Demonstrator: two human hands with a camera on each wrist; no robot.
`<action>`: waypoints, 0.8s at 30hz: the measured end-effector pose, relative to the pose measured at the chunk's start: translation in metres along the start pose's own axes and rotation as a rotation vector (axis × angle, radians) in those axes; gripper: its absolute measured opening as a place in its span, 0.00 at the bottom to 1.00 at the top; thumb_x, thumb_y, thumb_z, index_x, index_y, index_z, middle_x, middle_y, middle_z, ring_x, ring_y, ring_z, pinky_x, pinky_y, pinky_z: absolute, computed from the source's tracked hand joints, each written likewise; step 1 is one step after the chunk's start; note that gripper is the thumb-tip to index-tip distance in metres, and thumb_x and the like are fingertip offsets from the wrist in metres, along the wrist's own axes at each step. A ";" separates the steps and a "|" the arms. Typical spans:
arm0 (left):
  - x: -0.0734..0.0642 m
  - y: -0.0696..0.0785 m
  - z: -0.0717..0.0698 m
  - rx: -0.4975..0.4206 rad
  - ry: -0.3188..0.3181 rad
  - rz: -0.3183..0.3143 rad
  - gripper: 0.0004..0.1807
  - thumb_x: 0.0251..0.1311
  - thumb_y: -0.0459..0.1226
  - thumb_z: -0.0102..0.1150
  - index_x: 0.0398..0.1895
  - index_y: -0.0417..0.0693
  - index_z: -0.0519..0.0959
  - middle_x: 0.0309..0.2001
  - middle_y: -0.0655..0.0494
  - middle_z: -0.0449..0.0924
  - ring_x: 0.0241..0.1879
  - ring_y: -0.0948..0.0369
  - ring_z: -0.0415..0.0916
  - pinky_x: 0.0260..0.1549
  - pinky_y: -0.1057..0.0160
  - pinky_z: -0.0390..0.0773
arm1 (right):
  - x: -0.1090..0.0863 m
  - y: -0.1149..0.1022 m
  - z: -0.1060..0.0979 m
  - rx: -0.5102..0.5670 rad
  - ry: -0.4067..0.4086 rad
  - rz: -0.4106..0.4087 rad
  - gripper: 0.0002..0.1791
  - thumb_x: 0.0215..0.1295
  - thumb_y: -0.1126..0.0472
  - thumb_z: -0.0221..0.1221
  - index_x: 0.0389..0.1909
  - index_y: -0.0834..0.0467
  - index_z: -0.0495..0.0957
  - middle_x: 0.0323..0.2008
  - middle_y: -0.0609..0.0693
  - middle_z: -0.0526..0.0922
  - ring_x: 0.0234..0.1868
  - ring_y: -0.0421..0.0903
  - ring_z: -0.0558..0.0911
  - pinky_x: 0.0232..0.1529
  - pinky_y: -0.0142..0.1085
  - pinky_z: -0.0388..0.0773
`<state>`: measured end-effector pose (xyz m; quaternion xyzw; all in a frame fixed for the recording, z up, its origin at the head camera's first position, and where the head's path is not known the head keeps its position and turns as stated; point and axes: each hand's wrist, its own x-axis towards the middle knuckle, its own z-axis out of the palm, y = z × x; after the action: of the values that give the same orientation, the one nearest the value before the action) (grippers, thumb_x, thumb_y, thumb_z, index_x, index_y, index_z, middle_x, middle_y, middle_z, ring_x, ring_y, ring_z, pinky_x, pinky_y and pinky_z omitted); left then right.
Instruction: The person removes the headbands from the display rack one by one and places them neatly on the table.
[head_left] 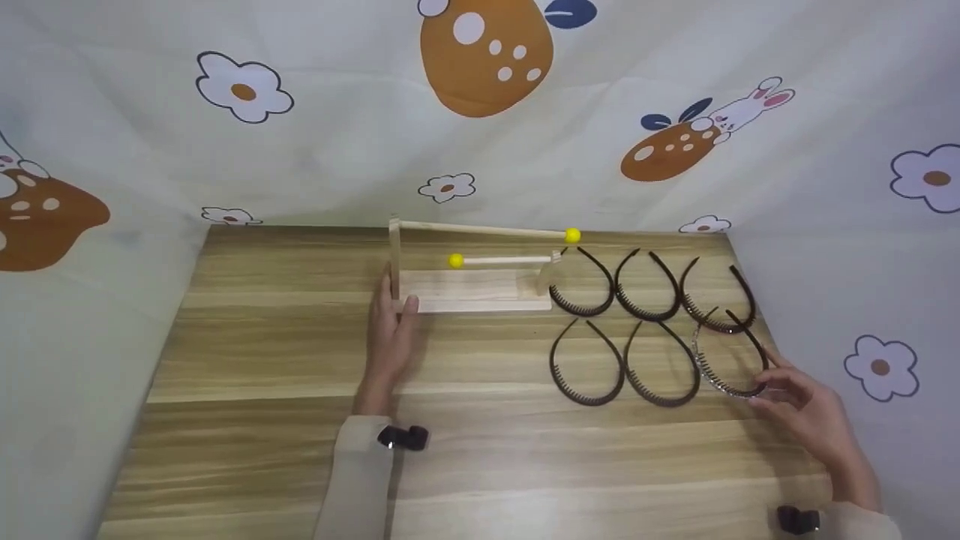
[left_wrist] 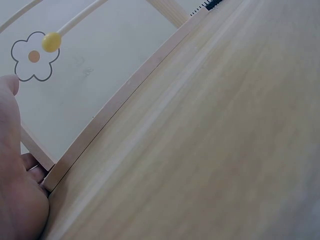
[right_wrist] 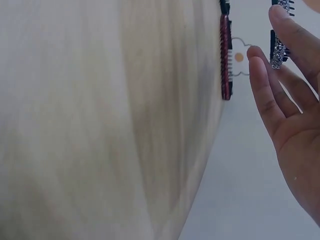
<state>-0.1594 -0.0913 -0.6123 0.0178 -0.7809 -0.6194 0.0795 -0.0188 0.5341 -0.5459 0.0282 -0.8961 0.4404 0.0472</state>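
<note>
A light wooden stand (head_left: 480, 306) has two rods tipped with yellow balls, one higher than the other. My left hand (head_left: 390, 337) holds its left end, thumb at the front and fingers behind the upright (left_wrist: 37, 147). At the right, my right hand (head_left: 806, 412) pinches a glittery toothed headband (head_left: 731, 388) by its right side. In the right wrist view the thumb lies over the sparkling band (right_wrist: 276, 57), which is raised off the table. Several dark toothed headbands (head_left: 589, 400) lie in two rows between the stand and my right hand.
The wood-grain table (head_left: 262, 360) meets a pale patterned cloth (head_left: 337, 150) at the back and both sides. Close to my right hand runs the table's right edge. Black straps (head_left: 405, 437) sit on both wrists.
</note>
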 end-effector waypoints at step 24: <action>-0.001 -0.001 -0.001 0.001 -0.001 -0.016 0.41 0.87 0.49 0.48 0.93 0.48 0.47 0.89 0.37 0.48 0.84 0.39 0.55 0.81 0.33 0.57 | -0.010 0.035 -0.014 -0.219 -0.047 0.133 0.20 0.56 0.78 0.76 0.48 0.63 0.83 0.82 0.57 0.64 0.30 0.36 0.83 0.30 0.28 0.81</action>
<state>-0.1583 -0.0929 -0.6132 0.0236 -0.7812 -0.6194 0.0740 -0.0112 0.5670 -0.5656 -0.0262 -0.9395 0.3414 -0.0001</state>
